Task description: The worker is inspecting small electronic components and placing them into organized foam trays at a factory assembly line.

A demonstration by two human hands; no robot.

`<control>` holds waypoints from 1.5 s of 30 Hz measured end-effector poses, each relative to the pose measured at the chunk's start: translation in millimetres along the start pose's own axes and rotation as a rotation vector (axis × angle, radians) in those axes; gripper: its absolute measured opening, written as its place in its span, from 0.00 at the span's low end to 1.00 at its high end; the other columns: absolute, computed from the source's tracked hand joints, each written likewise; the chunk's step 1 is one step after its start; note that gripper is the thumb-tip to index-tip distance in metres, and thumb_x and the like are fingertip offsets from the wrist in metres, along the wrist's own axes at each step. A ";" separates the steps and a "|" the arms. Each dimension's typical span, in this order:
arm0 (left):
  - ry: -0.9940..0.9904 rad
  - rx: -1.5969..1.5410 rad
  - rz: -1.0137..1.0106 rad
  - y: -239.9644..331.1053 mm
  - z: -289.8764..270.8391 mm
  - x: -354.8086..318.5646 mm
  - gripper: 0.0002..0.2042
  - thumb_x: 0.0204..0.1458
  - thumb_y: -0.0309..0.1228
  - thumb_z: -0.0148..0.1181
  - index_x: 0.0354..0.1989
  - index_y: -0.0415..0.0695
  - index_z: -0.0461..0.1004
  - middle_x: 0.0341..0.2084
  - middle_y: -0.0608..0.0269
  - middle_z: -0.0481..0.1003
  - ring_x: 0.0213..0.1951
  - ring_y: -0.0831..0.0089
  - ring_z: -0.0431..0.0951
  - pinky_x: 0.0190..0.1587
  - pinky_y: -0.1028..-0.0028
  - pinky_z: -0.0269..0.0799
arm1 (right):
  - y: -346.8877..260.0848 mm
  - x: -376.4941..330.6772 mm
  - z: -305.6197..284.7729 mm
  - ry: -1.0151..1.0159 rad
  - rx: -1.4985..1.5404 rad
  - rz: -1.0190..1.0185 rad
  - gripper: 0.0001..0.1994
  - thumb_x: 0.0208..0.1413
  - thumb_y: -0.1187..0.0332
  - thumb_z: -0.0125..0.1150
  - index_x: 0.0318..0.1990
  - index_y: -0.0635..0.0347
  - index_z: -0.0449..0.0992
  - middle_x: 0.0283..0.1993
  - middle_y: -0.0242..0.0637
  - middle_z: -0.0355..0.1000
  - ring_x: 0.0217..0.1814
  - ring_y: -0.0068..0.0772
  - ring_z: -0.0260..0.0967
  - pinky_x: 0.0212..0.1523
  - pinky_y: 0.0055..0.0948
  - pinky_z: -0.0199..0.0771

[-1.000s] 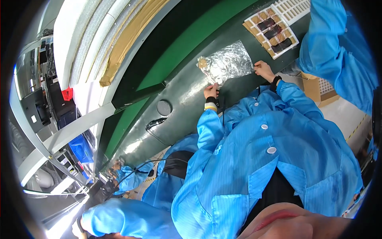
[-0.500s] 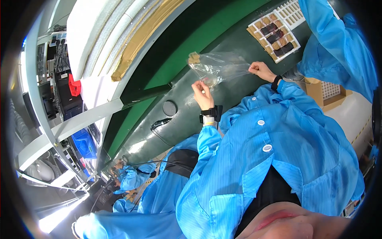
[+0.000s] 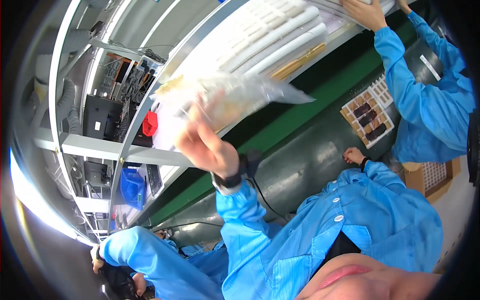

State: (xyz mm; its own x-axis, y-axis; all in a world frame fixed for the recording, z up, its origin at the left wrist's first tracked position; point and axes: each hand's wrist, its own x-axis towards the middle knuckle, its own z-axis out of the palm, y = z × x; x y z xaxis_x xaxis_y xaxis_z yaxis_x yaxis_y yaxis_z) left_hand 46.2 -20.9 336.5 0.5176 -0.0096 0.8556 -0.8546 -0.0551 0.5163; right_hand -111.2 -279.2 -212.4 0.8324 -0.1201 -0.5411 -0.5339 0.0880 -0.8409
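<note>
My left hand (image 3: 212, 147) is raised, its fingers closed on a clear plastic bag (image 3: 240, 95) and smeared a little by motion. The bag stretches sideways in front of the shelf, its pointed end to the right; a yellowish patch shows at its left end. My right hand (image 3: 355, 156) is low over the dark green bench (image 3: 300, 175), fingers curled in, with nothing visible in them. Close beyond it sits a white gridded tray (image 3: 367, 117) holding several dark cylindrical parts.
Stacked white foam trays (image 3: 280, 40) fill the shelf above the bench. At the right, a co-worker's sleeved arm (image 3: 425, 95) reaches up to that stack. A cardboard box (image 3: 452, 175) stands below right. Red bin (image 3: 149, 123) and blue bin (image 3: 132, 187) are at left.
My left hand has lifted the plastic bag up and left, from over the bench to before the shelf. My right hand has let go of the bag. The view has shifted; the co-worker's arm reaches the stack.
</note>
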 end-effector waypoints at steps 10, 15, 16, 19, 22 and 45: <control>-0.210 -0.823 -0.535 -122.2 24.8 56.4 0.14 0.65 0.31 0.45 0.56 0.41 0.65 0.63 0.48 0.63 0.66 0.54 0.61 0.68 0.61 0.55 | 19.6 -15.2 -27.9 0.164 0.189 0.153 0.10 0.54 0.72 0.60 0.40 0.71 0.75 0.29 0.46 0.77 0.23 0.36 0.76 0.24 0.31 0.79; -0.135 -0.838 -0.587 -153.4 46.6 117.6 0.18 0.64 0.31 0.47 0.58 0.34 0.65 0.61 0.44 0.65 0.65 0.50 0.62 0.69 0.58 0.59 | 27.9 -17.5 -26.9 0.157 0.285 0.105 0.09 0.54 0.73 0.57 0.39 0.72 0.75 0.28 0.48 0.77 0.22 0.38 0.76 0.23 0.32 0.79; -0.056 -0.792 -0.554 -152.0 56.5 129.1 0.19 0.64 0.30 0.47 0.59 0.32 0.63 0.60 0.43 0.65 0.64 0.50 0.63 0.68 0.59 0.60 | 29.3 -19.0 -25.8 0.164 0.283 0.107 0.09 0.54 0.73 0.57 0.39 0.72 0.75 0.28 0.48 0.77 0.22 0.38 0.76 0.23 0.32 0.79; 0.009 -0.842 -0.448 -170.3 53.6 163.8 0.19 0.62 0.27 0.49 0.59 0.29 0.61 0.59 0.42 0.65 0.63 0.51 0.64 0.69 0.57 0.58 | 21.8 -15.2 -16.1 0.196 0.280 0.131 0.07 0.54 0.75 0.57 0.37 0.71 0.75 0.28 0.47 0.77 0.21 0.35 0.75 0.22 0.31 0.79; 0.109 -1.105 -0.429 -181.8 54.5 171.2 0.20 0.60 0.25 0.50 0.59 0.29 0.60 0.61 0.43 0.63 0.64 0.54 0.63 0.71 0.57 0.56 | 23.9 -20.2 -20.8 0.203 0.312 0.105 0.07 0.54 0.74 0.57 0.38 0.71 0.75 0.28 0.47 0.77 0.21 0.35 0.75 0.23 0.31 0.79; -0.245 0.941 0.179 -119.4 26.2 111.9 0.17 0.54 0.39 0.60 0.48 0.41 0.74 0.49 0.43 0.74 0.52 0.50 0.72 0.54 0.60 0.67 | 18.5 -1.5 -23.3 0.172 0.227 0.209 0.08 0.56 0.72 0.56 0.39 0.68 0.73 0.28 0.45 0.77 0.21 0.34 0.75 0.18 0.29 0.74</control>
State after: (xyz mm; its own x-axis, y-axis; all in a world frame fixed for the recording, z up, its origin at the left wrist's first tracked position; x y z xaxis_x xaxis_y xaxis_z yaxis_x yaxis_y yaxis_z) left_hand 207.3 -41.6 369.6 0.4691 -0.2962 0.8320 -0.5938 -0.8031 0.0489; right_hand -125.7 -300.4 -227.4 0.6612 -0.2394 -0.7109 -0.6274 0.3431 -0.6991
